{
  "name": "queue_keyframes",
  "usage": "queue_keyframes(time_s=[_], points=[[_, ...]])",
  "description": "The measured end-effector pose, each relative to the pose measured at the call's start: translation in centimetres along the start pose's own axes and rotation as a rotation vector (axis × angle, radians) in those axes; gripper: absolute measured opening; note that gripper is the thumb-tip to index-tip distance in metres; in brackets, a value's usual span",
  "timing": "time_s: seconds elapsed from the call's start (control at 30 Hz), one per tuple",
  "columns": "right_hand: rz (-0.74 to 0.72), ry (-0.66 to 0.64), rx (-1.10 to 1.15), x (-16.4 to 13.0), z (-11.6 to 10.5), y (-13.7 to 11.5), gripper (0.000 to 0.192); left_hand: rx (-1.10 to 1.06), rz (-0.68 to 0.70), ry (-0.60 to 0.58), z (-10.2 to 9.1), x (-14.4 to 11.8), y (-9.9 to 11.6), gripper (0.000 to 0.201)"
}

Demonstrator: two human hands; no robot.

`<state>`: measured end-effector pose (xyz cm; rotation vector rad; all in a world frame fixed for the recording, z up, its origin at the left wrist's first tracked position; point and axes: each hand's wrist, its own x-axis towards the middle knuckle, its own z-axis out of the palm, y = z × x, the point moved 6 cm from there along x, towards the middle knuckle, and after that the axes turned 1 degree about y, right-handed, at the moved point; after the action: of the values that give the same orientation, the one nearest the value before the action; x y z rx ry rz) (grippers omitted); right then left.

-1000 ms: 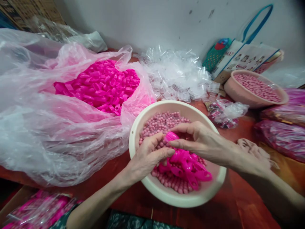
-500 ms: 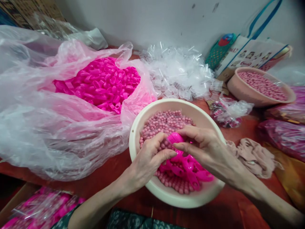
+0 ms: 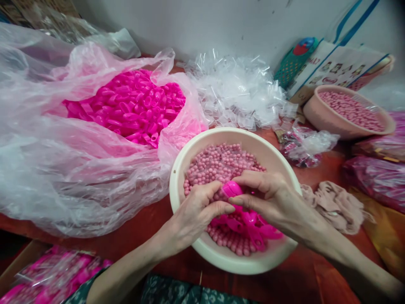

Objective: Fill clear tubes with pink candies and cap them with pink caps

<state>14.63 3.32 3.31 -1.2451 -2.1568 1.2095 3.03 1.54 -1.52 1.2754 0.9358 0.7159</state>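
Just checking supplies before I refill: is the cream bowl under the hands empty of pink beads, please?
No, the cream bowl holds many pink beads, with both hands over them around a bright pink plastic piece.

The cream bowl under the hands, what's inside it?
The cream bowl holds small pink beads and loose bright pink plastic pieces. Left hand and right hand cover the middle.

Both hands pinch a pink cap; bowl beneath.
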Motion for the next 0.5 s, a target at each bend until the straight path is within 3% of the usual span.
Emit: queue_keyframes(time_s=[0.1, 0.27, 0.5], points=[[-0.055, -0.032, -0.063, -0.1, 0.3, -0.1, 0.022, 0.041, 0.008, 0.004, 0.0, -0.1, -0.3, 0.013], [-0.098, 0.047, -0.17, -1.1, -0.3, 1.0, 0.012, 0.199, 0.028, 0.003, 0.2, -0.4, 0.0, 0.016], [-0.114, 0.028, -0.207, -2.6, -0.3, 2.5, 0.014, 0.236, 0.029, -0.01, 0.4, -0.5, 0.6, 0.019]])
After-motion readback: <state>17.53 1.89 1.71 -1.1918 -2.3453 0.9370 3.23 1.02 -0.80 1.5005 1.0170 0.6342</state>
